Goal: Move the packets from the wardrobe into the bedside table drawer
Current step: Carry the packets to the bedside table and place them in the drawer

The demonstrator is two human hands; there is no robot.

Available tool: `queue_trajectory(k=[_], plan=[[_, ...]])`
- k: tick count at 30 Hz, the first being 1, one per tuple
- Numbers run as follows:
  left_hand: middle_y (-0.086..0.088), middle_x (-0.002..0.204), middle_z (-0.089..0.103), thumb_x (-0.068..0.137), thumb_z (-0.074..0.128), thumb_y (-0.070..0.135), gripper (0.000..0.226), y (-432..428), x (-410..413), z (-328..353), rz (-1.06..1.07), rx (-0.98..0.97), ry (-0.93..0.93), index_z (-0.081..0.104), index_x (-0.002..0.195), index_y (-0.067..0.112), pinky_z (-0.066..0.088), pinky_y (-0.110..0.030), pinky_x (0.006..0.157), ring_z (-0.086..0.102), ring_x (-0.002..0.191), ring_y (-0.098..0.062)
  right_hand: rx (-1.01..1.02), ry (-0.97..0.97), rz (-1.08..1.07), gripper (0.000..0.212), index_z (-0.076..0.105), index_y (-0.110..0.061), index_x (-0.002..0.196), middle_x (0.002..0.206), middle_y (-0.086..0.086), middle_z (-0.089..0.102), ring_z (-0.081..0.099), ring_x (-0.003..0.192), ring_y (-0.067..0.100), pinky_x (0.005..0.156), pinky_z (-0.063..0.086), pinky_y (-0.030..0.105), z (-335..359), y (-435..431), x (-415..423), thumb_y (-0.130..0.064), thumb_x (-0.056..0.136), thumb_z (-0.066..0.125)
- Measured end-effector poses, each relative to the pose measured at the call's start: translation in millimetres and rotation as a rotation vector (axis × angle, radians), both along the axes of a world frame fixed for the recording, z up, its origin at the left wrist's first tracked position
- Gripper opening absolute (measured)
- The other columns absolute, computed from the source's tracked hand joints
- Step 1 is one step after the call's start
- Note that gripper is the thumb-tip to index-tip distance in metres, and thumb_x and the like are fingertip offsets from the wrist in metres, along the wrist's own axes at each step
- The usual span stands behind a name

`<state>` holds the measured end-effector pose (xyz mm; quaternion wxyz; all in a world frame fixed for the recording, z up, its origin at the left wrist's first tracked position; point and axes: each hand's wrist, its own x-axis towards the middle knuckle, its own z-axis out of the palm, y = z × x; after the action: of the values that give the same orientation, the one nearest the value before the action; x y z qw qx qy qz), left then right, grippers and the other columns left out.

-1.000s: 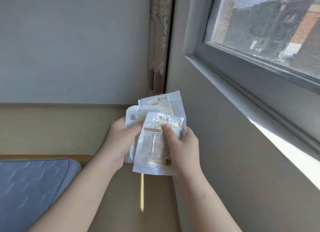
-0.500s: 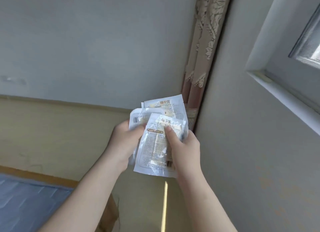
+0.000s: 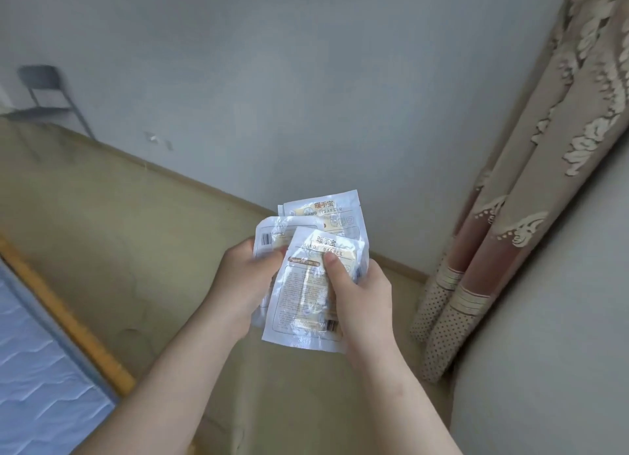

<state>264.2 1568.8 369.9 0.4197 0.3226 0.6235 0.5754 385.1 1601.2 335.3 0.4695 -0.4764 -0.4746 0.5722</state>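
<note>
The view has swung left: the window is gone and the curtain (image 3: 531, 189) now hangs far right. Both grips stay closed on the packets (image 3: 313, 277), left hand (image 3: 243, 284) and right hand (image 3: 362, 298), mid-carry; no drawer shows yet.

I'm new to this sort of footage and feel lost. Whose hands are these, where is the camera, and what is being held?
The camera sits on a person's head, looking forward and down at their own bare hands. The left hand and right hand together grip a fanned bunch of white plastic packets printed "hand warmer"; at least three show. Behind them are a grey wall, a beige patterned curtain at right, and a blue quilted mattress at lower left. No drawer or wardrobe is in view.
</note>
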Motion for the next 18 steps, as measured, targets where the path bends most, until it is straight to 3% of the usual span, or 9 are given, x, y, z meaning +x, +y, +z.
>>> queue_trajectory(k=[4, 9, 13, 18], plan=[[0.000, 0.063, 0.067, 0.085, 0.064, 0.009, 0.008, 51.8, -21.7, -6.7, 0.063, -0.017, -0.043, 0.067, 0.078, 0.012, 0.050, -0.021, 0.047, 0.062, 0.052, -0.014, -0.024, 0.005, 0.039, 0.012, 0.061, -0.020, 0.088, 0.084, -0.002, 0.071, 0.070, 0.074, 0.015, 0.058, 0.056, 0.027, -4.6, 56.6, -23.8, -0.031, 0.086, 0.066], [-0.001, 0.060, 0.066, 0.084, 0.062, 0.002, 0.006, 116.4, -77.0, -12.9, 0.134, 0.044, -0.083, 0.066, 0.082, 0.006, 0.047, -0.018, 0.042, 0.062, 0.048, -0.012, -0.009, -0.005, 0.122, 0.012, 0.063, -0.018, 0.087, 0.080, 0.002, 0.072, 0.070, 0.068, 0.017, 0.052, 0.054, 0.027, -6.7, 132.4, -84.5, -0.029, 0.086, 0.067], [-0.006, 0.072, 0.067, 0.083, 0.064, 0.009, 0.007, 172.6, -151.2, -17.5, 0.242, 0.046, -0.020, 0.068, 0.088, 0.004, 0.050, -0.023, 0.053, 0.062, 0.060, -0.018, 0.040, -0.037, 0.223, 0.010, 0.062, -0.025, 0.077, 0.067, -0.007, 0.070, 0.068, 0.061, 0.012, 0.051, 0.053, 0.026, 1.2, 198.1, -159.2, -0.027, 0.087, 0.066], [0.005, 0.057, 0.064, 0.083, 0.063, 0.012, 0.012, 221.3, -236.5, -8.4, 0.402, 0.033, 0.042, 0.064, 0.071, 0.015, 0.044, -0.016, 0.043, 0.058, 0.049, -0.010, 0.045, -0.029, 0.350, 0.009, 0.062, -0.026, 0.079, 0.069, -0.006, 0.068, 0.067, 0.066, 0.018, 0.058, 0.053, 0.034, 8.8, 261.3, -253.7, -0.030, 0.086, 0.067]])
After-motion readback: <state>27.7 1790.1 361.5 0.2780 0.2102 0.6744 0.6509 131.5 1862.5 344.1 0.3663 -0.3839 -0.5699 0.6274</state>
